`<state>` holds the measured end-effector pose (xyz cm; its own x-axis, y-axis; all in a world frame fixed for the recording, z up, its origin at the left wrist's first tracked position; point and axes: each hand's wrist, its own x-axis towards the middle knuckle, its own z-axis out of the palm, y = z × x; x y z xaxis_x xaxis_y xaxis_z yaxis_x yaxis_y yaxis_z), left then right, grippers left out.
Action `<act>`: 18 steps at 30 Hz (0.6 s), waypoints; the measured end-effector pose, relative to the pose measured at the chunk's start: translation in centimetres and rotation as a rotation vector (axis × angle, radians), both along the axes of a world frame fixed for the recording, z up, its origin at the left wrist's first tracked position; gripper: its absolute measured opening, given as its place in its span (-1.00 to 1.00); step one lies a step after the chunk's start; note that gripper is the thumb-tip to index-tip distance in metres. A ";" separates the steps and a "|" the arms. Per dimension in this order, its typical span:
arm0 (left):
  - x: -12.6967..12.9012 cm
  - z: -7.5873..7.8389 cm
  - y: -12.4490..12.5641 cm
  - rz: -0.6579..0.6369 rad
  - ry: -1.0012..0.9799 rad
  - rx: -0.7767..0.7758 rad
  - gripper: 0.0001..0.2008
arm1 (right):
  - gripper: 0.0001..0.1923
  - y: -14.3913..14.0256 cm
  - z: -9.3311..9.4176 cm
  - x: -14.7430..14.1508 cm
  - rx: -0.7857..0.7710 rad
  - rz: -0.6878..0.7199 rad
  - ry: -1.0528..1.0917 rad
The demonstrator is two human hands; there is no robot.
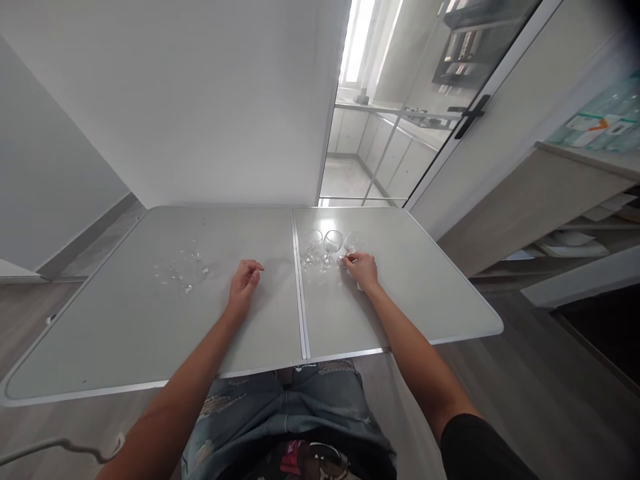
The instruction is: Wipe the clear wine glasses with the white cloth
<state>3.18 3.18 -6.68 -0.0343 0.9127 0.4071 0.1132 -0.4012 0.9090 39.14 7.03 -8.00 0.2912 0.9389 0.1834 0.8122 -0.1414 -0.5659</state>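
Right hand (361,269) fingers pinch rightmost glass (351,245) stem | left hand (243,282) loosely curled, empty | glasses empty

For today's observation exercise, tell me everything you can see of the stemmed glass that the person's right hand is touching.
The clear stemmed wine glass looks like colourless glass, with a rounded bowl on a thin stem. It stands upright at the right end of a row of three like glasses on the right half of the pale grey folding table. It appears empty. The right hand closes its fingertips round the lower stem, hiding the foot. Whether it touches the middle glass cannot be told.
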 end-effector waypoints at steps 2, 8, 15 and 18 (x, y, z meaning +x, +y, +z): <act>-0.2 -0.3 0.1 -0.061 -0.007 -0.020 -0.68 | -0.72 -0.1 0.0 0.0 0.008 0.005 0.008; -0.5 -0.6 0.2 -0.074 0.003 -0.029 -0.67 | -0.73 0.0 -0.1 0.1 0.013 0.003 0.030; 0.1 0.5 -1.1 -0.096 0.049 -0.037 -0.60 | -0.66 -0.1 -0.8 0.8 0.047 0.034 0.048; 0.2 1.1 -2.3 -0.130 0.061 -0.090 -0.58 | -0.54 -0.8 -0.3 1.1 0.095 0.039 0.105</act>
<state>3.42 0.88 -5.54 0.1086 0.9406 0.3217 0.1212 -0.3337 0.9349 40.22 6.26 -8.32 0.2768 0.9299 0.2424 0.7515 -0.0522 -0.6577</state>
